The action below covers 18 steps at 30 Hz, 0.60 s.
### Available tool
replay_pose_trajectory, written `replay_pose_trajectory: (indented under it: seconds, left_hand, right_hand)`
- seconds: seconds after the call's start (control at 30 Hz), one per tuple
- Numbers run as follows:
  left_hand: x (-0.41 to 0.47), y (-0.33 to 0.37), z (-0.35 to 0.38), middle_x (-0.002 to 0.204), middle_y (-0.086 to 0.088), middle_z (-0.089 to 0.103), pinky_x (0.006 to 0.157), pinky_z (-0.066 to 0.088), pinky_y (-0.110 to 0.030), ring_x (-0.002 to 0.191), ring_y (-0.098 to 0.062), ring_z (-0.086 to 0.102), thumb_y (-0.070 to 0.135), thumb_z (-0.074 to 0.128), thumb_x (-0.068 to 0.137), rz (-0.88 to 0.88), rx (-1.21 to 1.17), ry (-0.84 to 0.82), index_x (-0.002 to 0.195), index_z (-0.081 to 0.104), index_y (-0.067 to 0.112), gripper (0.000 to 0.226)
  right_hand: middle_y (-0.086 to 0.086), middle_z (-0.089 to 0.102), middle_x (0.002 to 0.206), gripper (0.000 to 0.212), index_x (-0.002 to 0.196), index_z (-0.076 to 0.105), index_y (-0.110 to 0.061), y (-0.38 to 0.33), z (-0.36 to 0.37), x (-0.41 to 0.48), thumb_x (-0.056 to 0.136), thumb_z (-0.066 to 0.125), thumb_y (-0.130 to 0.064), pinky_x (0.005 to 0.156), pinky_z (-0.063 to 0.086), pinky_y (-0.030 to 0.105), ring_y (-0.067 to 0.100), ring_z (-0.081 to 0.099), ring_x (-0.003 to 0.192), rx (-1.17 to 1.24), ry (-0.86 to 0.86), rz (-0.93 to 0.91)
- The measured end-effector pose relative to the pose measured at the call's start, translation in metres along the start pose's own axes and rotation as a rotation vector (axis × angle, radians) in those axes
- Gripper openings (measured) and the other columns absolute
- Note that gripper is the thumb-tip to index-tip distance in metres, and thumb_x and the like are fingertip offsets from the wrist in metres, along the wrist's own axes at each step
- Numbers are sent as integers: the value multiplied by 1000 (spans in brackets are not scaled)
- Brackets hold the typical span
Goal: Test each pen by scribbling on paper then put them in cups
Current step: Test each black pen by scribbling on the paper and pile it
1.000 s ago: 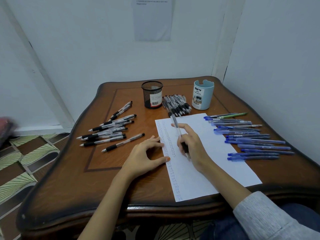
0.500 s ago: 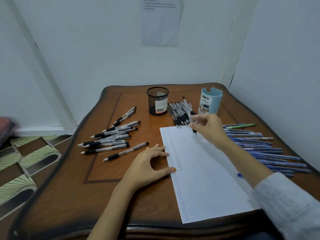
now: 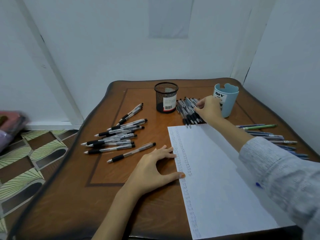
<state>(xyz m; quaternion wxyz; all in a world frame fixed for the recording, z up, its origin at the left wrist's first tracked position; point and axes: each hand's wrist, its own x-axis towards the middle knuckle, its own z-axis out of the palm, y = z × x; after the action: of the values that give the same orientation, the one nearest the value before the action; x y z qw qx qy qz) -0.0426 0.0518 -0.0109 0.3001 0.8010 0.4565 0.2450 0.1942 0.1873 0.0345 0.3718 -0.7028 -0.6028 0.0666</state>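
A white paper sheet (image 3: pixel 216 170) with scribble rows down its left side lies on the wooden table (image 3: pixel 69 205). My left hand (image 3: pixel 152 170) rests flat on the table, with fingertips and thumb on the sheet's left edge. My right hand (image 3: pixel 209 110) reaches over the sheet to a pile of black pens (image 3: pixel 186 110) between the black mesh cup (image 3: pixel 166 97) and the light blue cup (image 3: pixel 228 101). Its fingertips pinch one black pen (image 3: pixel 192 103) at the top of that pile. No pens show above either cup's rim.
Several more black pens (image 3: pixel 114 135) lie spread on the left half of the table. Blue pens and a green one (image 3: pixel 266 134) lie on the right, partly under my sleeve. Walls close in behind and to the right. Patterned floor lies to the left.
My right hand lifted the black pen off the paper and carried it away to the pile between the cups. My left hand stayed on the sheet's edge. The camera view tilted forward.
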Motion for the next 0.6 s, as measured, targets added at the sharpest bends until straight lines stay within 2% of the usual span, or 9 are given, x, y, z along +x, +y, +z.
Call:
replay_pose_trajectory:
  seconds: [0.1, 0.2, 0.3, 0.33, 0.4, 0.5, 0.6]
  left_hand:
    - [0, 1, 0, 139, 28, 44, 117, 25, -29, 133, 15, 26, 65, 72, 66, -6, -2, 1, 124, 59, 38, 65]
    - [-1, 2, -1, 139, 26, 45, 116, 26, -29, 133, 14, 27, 64, 72, 66, -8, -8, 5, 124, 59, 36, 66]
    - [-2, 4, -2, 140, 24, 46, 115, 27, -27, 133, 14, 28, 61, 74, 66, -9, -21, 11, 124, 60, 35, 66]
    - [-2, 5, -2, 140, 24, 46, 115, 26, -25, 133, 13, 28, 61, 75, 66, -7, -25, 14, 125, 60, 34, 66]
    - [-3, 6, -1, 140, 22, 47, 114, 26, -23, 133, 13, 28, 59, 76, 66, -1, -26, 23, 125, 61, 32, 66]
    - [-3, 8, -2, 140, 20, 48, 113, 24, -19, 133, 12, 29, 57, 77, 67, 7, -24, 34, 125, 62, 30, 65]
    - [-4, 10, -2, 140, 18, 48, 111, 24, -15, 131, 13, 30, 54, 78, 68, 17, -11, 43, 125, 62, 28, 64]
  right_hand:
    - [16, 71, 103, 15, 98, 73, 1, 1, 3, 2, 85, 69, -6, 87, 54, 34, 25, 66, 97, -17, -60, -16]
    - [14, 70, 108, 14, 98, 75, -3, -1, 3, -2, 87, 68, -8, 83, 51, 31, 24, 64, 97, -78, -57, -76]
    - [1, 68, 96, 11, 95, 76, -10, -13, 3, -16, 85, 70, -11, 81, 48, 28, 7, 57, 84, -37, -60, -226]
    - [-5, 66, 88, 11, 95, 76, -11, -20, 3, -23, 84, 71, -12, 78, 48, 24, 1, 54, 77, 34, -121, -268]
    - [-14, 65, 82, 11, 94, 76, -16, -32, 6, -36, 82, 74, -16, 70, 48, 17, 0, 56, 71, 184, -325, -295]
    - [-12, 72, 87, 14, 94, 76, -22, -44, 15, -46, 80, 75, -24, 72, 53, 21, 4, 64, 80, 310, -626, -312]
    - [-10, 73, 89, 19, 97, 76, -22, -49, 26, -49, 79, 76, -27, 70, 49, 15, 0, 63, 82, 325, -804, -358]
